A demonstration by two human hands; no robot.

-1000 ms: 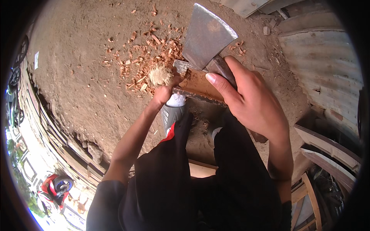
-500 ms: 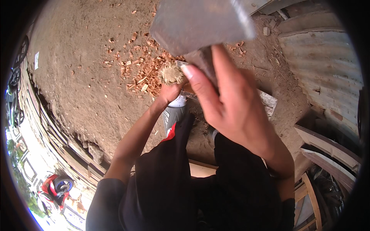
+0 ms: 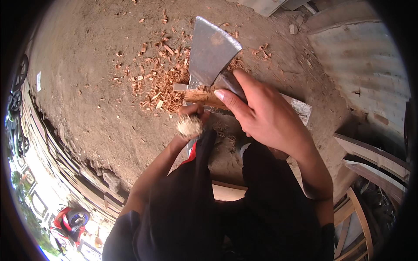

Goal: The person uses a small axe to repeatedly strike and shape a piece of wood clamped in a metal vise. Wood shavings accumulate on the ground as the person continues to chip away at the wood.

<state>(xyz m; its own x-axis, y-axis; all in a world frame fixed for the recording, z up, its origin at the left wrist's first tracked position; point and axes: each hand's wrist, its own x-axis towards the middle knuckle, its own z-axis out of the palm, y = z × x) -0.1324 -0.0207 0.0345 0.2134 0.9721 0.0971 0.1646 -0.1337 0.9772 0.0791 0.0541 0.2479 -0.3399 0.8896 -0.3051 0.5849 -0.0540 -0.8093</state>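
In my right hand (image 3: 270,115) is a hatchet (image 3: 213,50) with a broad grey blade flaring to a bright edge. My fingers close round its dark wooden handle just below the head. My left hand (image 3: 193,111) is wrapped round a stout wooden handle (image 3: 189,127) whose pale, frayed end faces up toward me; what lies at its other end is hidden. Just beyond the left hand, a reddish-brown piece of wood (image 3: 202,98) rests on a low board (image 3: 302,111). The hatchet head hangs over this wood; whether it touches cannot be told.
Reddish wood shavings (image 3: 163,89) are heaped on the dirt floor beyond the work. Corrugated metal sheets (image 3: 361,65) stand at the right, above stacked boards (image 3: 370,154) and a wooden frame (image 3: 359,222). Planks (image 3: 65,156) line the left side, with a red motorcycle (image 3: 69,224) beyond.
The hatchet has dropped away from the camera toward the wood. My left hand and the frayed handle end have come nearer my legs, uncovering the reddish-brown wood.
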